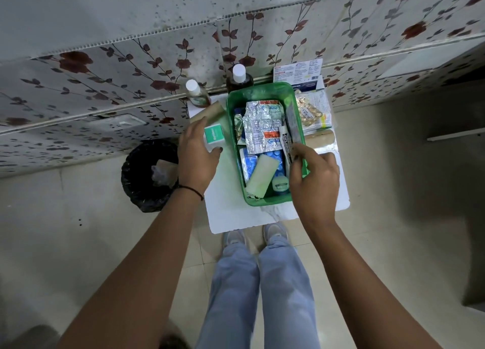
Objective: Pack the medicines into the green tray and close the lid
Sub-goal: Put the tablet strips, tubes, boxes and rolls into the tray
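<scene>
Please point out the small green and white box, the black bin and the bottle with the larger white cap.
Small green and white box (214,136), head view, its green face.
Black bin (136,188), head view, its side.
Bottle (239,72), head view, its white cap.

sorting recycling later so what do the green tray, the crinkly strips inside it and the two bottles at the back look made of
Green tray: likely moulded plastic, glossy, with rounded rim.
Crinkly strips: apparently foil blister packs, silvery, creased, reflective.
Two bottles: brownish translucent bodies with white caps; plastic or glass, cannot tell.

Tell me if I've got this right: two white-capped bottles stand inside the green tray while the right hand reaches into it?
Not quite. The head view shows the two white-capped bottles standing outside the green tray, behind it by the wall. The right hand does reach into the tray.
</scene>
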